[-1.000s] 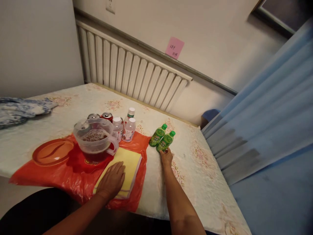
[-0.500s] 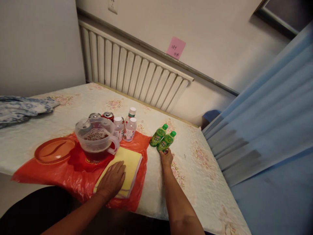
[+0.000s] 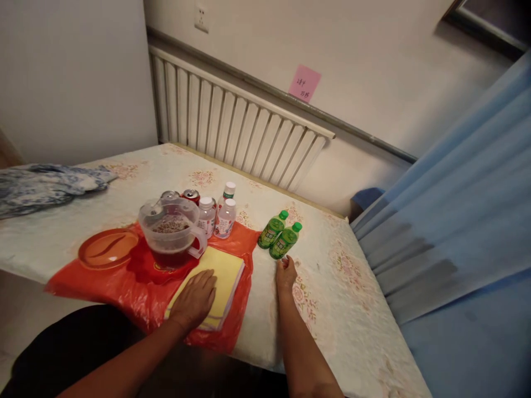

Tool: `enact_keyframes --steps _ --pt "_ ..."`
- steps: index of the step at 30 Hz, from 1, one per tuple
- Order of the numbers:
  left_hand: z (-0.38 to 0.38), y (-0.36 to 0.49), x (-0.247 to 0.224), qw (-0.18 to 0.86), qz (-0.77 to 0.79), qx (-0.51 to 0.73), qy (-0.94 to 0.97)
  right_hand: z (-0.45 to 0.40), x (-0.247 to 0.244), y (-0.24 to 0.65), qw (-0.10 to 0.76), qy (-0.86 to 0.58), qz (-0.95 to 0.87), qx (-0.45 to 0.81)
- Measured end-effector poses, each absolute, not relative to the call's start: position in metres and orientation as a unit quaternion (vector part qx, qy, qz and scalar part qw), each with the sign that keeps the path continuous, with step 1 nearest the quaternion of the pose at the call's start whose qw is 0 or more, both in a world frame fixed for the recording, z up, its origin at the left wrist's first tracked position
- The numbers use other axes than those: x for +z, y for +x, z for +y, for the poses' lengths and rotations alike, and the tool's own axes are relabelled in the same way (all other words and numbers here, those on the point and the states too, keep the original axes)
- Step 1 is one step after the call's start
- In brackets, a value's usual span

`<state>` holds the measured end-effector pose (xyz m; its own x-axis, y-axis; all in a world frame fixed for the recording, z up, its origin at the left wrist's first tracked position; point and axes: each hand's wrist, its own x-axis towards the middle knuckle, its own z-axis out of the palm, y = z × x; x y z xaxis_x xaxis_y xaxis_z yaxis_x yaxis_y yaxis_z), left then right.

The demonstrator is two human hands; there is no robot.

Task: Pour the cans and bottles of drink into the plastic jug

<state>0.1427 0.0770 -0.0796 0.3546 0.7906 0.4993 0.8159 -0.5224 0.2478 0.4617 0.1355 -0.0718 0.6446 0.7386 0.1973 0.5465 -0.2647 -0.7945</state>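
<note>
Here, left hand [image 3: 194, 298] flat, right hand [image 3: 286, 273] half-curled near green bottles [image 3: 285, 242].

This looks like a room in a home, though a dormitory or guest room cannot be ruled out. A flower-patterned tablecloth [image 3: 344, 309] spreads below the middle of the view. From that middle, a ribbed white radiator [image 3: 239, 125] runs along the wall [image 3: 365, 72] at 11 o'clock, with a power socket [image 3: 201, 19] above it; a framed picture [image 3: 493, 25] hangs at 2 o'clock and a long blue curtain [image 3: 456, 221] at 3. A crumpled blue-and-white cloth [image 3: 53, 185] lies at 9 o'clock. Household things are set out: two green drink bottles [image 3: 284, 241] at 5 o'clock and a clear plastic jug [image 3: 168, 239] between 8 and 9.
</note>
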Motion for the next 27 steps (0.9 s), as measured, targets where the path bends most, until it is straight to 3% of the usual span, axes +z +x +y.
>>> enact_keyframes --steps 27 --pt "0.069 0.142 -0.074 0.045 -0.515 -0.258 -0.816 0.121 -0.098 0.463 0.454 -0.765 -0.447 0.095"
